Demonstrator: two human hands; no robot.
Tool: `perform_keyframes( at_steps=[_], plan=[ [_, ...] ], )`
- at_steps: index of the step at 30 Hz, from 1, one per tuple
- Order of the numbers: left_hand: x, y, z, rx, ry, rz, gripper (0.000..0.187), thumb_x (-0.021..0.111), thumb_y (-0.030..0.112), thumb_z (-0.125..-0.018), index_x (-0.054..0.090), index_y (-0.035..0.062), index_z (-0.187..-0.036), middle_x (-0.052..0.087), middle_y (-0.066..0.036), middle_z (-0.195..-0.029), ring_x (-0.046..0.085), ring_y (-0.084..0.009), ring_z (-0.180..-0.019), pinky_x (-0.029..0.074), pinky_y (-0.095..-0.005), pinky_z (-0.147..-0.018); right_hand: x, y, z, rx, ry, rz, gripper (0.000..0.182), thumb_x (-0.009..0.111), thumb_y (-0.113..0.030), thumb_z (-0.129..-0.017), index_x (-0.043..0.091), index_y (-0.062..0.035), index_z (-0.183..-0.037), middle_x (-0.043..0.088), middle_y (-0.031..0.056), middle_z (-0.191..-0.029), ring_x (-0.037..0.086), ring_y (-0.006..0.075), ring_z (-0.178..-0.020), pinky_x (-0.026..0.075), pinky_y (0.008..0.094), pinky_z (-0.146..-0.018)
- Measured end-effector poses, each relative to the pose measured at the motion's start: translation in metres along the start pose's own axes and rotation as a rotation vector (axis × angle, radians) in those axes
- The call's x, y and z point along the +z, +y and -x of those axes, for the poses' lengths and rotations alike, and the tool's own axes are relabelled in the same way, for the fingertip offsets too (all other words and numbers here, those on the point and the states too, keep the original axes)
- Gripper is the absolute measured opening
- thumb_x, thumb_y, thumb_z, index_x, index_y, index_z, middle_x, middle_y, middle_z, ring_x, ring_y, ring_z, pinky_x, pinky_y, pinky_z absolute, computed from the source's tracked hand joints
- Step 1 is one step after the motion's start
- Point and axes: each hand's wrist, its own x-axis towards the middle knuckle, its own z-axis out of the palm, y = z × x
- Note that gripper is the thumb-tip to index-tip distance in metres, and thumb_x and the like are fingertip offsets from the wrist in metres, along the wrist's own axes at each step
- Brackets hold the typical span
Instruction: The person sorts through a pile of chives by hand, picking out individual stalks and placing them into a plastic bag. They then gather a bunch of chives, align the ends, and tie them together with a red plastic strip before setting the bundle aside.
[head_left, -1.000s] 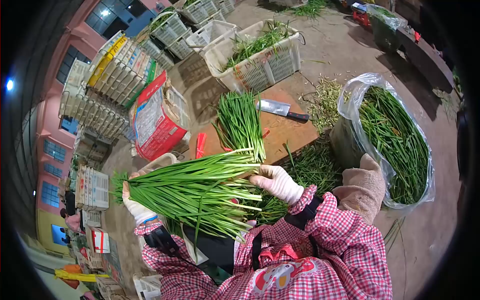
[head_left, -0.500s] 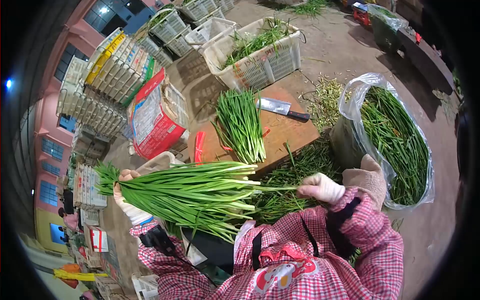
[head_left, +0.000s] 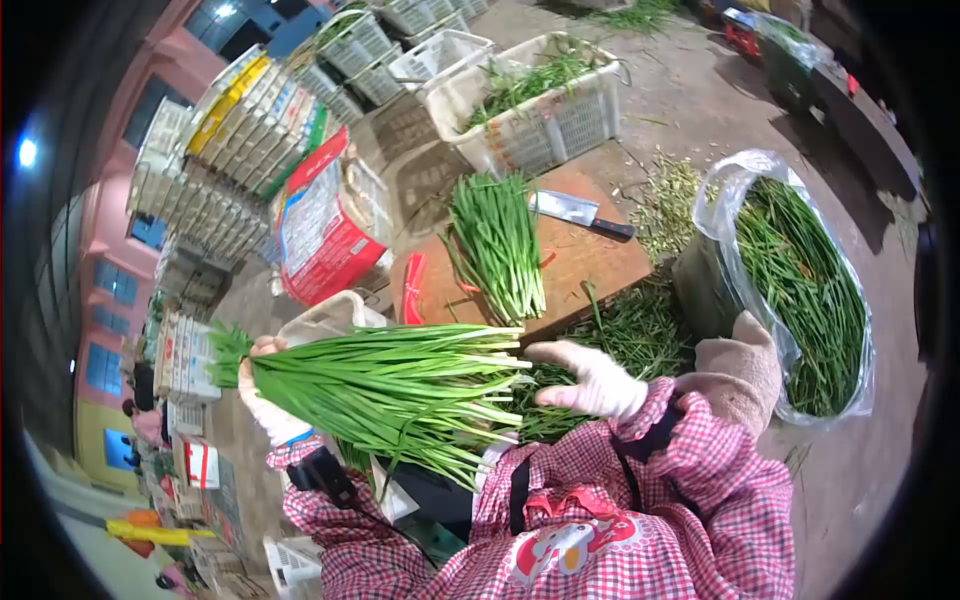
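Observation:
A large bunch of long green stalks lies across my front, its pale ends toward the right. My left hand is wrapped round its leafy end. My right hand, in a pale glove, is just off the pale ends, thumb and fingers apart, holding nothing. Beyond the bunch, a second bunch rests on a wooden board. A cleaver with a dark handle lies on the board beside it, and red strips lie at the board's left edge.
Loose greens lie beneath the board's near edge. A clear plastic bag full of greens stands at the right. A white crate with greens is behind the board. A red and white sack and stacked crates are at the left.
My right hand has moved left toward the bunch and spread its fingers; the thin stalk it pinched is no longer in it. The view has shifted slightly.

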Motion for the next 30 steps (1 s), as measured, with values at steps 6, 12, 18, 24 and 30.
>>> perform_keyframes(
  at_steps=[6, 12, 18, 24, 30],
  plan=[
    [0.067, -0.011, 0.026, 0.145, 0.18, 0.118, 0.027, 0.052, 0.029, -0.089, 0.059, 0.0028, -0.089, 0.061, -0.008, -0.083, 0.058, -0.0225, -0.079, 0.049, -0.0354, -0.078, 0.034, -0.019, -0.007, 0.38, 0.111, -0.428, 0.015, 0.061, -0.008, -0.084, 0.066, 0.0027, -0.094, 0.066, 0.004, -0.083, 0.059, 0.0098, -0.075, 0.049, 0.0258, -0.071],
    [0.084, -0.014, 0.048, 0.119, 0.412, 0.53, 0.01, 0.051, 0.016, -0.086, 0.054, 0.0063, -0.087, 0.061, -0.007, -0.084, 0.061, -0.0238, -0.081, 0.052, -0.0449, -0.085, 0.022, 0.012, 0.012, 0.2, 0.015, -0.345, 0.05, 0.062, -0.049, -0.086, 0.059, -0.0004, -0.073, 0.059, 0.0058, -0.063, 0.053, 0.0122, -0.058, 0.043, 0.0267, -0.056],
    [0.017, -0.029, 0.038, 0.211, 0.258, 0.433, 0.024, 0.051, 0.029, -0.088, 0.058, 0.0068, -0.081, 0.06, -0.005, -0.087, 0.057, -0.0225, -0.087, 0.048, -0.0419, -0.085, 0.005, -0.041, 0.018, 0.376, -0.205, -0.354, 0.026, 0.063, -0.022, -0.09, 0.065, 0.0014, -0.078, 0.057, 0.0021, -0.064, 0.048, 0.01, -0.056, 0.038, 0.0246, -0.051],
    [-0.035, -0.026, 0.034, 0.135, -0.013, 0.588, 0.028, 0.053, 0.026, -0.089, 0.062, -0.0004, -0.095, 0.065, -0.011, -0.098, 0.061, -0.0217, -0.078, 0.051, -0.0355, -0.085, 0.004, -0.035, 0.042, 0.347, -0.404, -0.411, 0.02, 0.059, -0.015, -0.091, 0.067, 0.0034, -0.086, 0.062, 0.0002, -0.071, 0.052, 0.007, -0.066, 0.044, 0.0233, -0.063],
    [-0.033, -0.025, 0.029, 0.248, -0.432, 0.748, 0.019, 0.055, 0.019, -0.086, 0.051, 0.0068, -0.1, 0.053, -0.002, -0.11, 0.053, -0.0164, -0.094, 0.045, -0.0337, -0.092, -0.036, 0.001, 0.07, 0.38, -0.695, 0.77, 0.026, 0.063, -0.019, -0.082, 0.068, -0.0082, -0.104, 0.068, 0.0136, -0.078, 0.066, 0.028, -0.071, 0.053, 0.038, -0.067]
  ],
)
